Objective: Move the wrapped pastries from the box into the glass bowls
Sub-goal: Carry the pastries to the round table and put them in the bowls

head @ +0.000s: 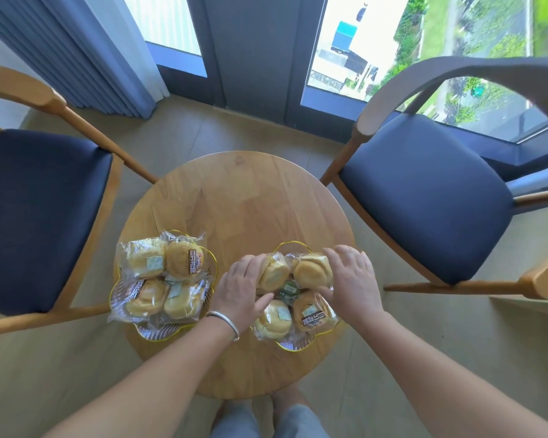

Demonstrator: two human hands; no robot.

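Pale round pastries in clear wrappers (274, 271) fill the gold-rimmed glass bowl at five o'clock (293, 346) on the round wooden table (234, 200). The left hand (242, 287) and right hand (350, 278), fingers relaxed, press the pile's sides, probably settling it. The matching bowl at seven o'clock (159, 333) is full. No box shows.

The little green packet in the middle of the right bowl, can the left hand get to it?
Probably yes. The left hand rests right beside the green packet, whose top shows uncovered among the wrapped pastries. The gap is tight, so the fingers might nudge them.
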